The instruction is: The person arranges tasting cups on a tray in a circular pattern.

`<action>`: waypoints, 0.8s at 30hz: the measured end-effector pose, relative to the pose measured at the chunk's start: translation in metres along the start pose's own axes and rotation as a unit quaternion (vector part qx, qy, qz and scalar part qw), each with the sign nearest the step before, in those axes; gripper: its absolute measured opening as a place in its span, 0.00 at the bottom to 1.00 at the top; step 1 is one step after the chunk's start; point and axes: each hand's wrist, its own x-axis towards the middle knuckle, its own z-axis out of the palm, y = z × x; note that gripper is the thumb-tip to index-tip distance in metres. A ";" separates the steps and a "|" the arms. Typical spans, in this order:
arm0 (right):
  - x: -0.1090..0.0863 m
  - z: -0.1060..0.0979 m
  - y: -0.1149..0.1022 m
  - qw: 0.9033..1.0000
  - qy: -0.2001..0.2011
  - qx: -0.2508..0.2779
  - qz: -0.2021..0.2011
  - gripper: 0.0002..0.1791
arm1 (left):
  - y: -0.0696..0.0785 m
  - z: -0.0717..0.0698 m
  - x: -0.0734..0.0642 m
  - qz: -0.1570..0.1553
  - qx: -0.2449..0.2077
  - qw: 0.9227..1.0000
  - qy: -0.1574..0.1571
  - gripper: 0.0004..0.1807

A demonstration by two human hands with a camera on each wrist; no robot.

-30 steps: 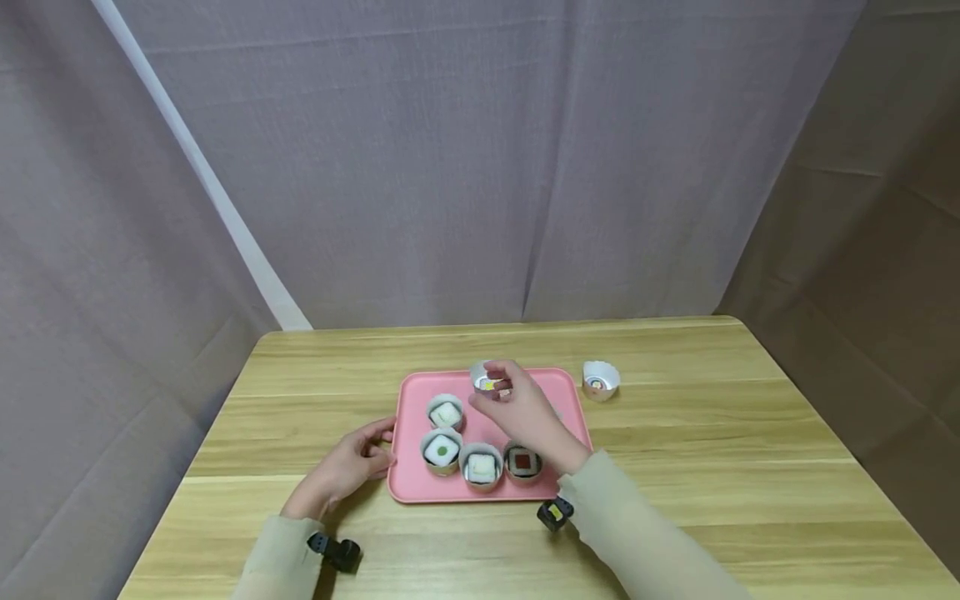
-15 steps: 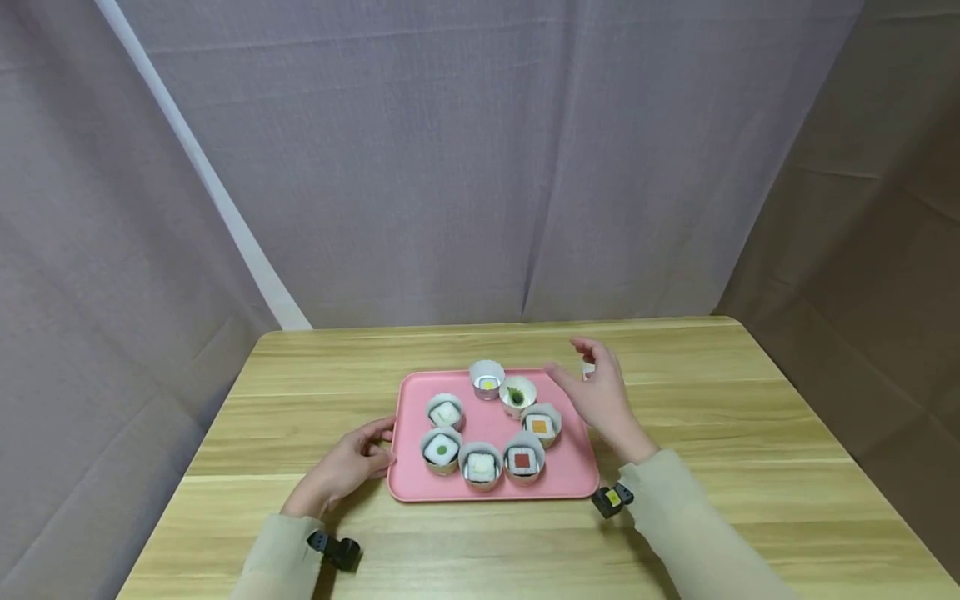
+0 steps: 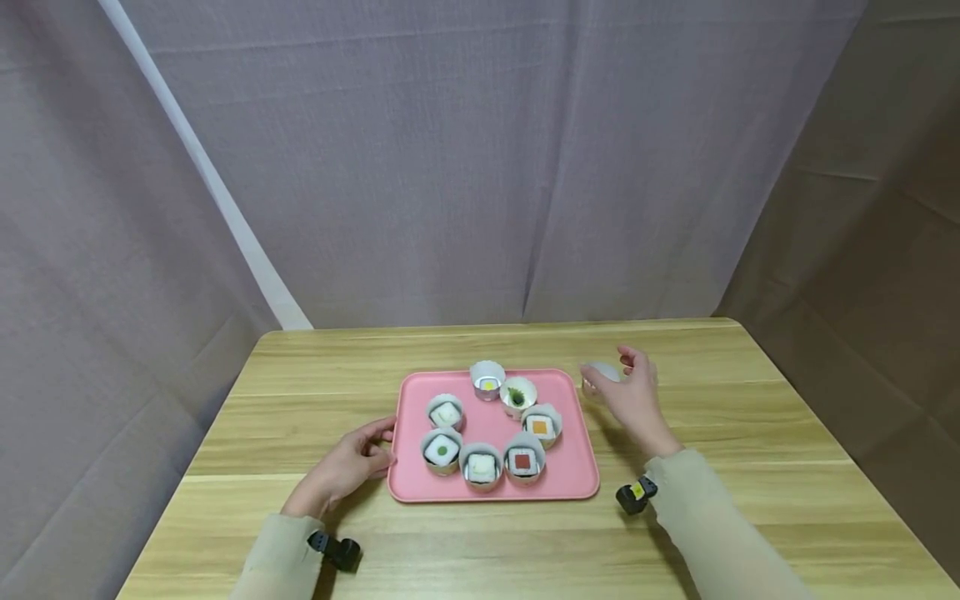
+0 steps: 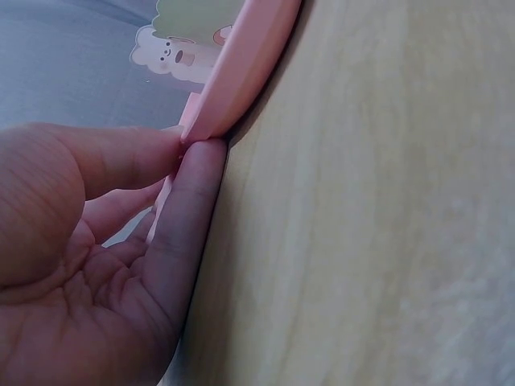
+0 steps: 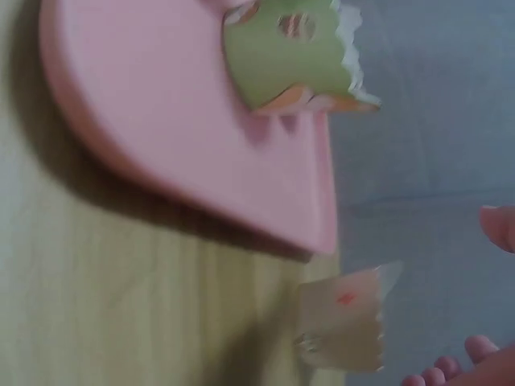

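Observation:
My left hand (image 3: 348,462) pinches the left rim of a pink tray (image 3: 573,475) between thumb and index finger (image 4: 189,193), as the left wrist view shows. On the tray, several scalloped paper cups hold small pieces that look like sushi rolls, among them a red-centred piece (image 3: 522,461), an orange-centred one (image 3: 539,427) and a green-dotted one (image 3: 441,451). To the right of the tray, on the table, stands a single pale paper cup (image 5: 342,322). Over it hovers my right hand (image 3: 633,408), thumb and fingers spread apart; the cup's contents are hidden in the head view.
The wooden table (image 3: 712,433) carries the tray near its middle. Grey cloth (image 3: 420,167) hangs behind the table and at both sides. At the tray's back edge stand a cup with a yellow-centred piece (image 3: 487,383) and a cup with a green-topped one (image 3: 517,397).
My right hand has moved right from above the tray to the lone cup beside it, uncovering the cups on the tray's right half. The left hand has stayed at the rim.

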 end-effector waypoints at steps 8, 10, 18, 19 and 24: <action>0.012 -0.004 0.024 0.991 -0.079 0.046 0.099 0.57 | 0.000 0.002 0.001 -0.002 0.000 1.000 0.000 0.34; 0.016 -0.004 0.032 0.985 -0.103 0.065 0.121 0.60 | 0.000 0.002 0.001 -0.002 -0.001 1.000 0.000 0.34; 0.025 -0.001 0.049 0.974 -0.141 0.113 0.135 0.58 | 0.001 0.002 0.000 0.000 -0.003 1.000 -0.009 0.34; 0.026 -0.001 0.049 0.973 -0.143 0.116 0.136 0.56 | 0.001 0.001 -0.001 0.001 -0.005 1.000 -0.010 0.34; 0.025 0.004 0.044 0.976 -0.138 0.093 0.142 0.50 | 0.001 -0.001 -0.001 0.004 -0.015 1.000 -0.016 0.34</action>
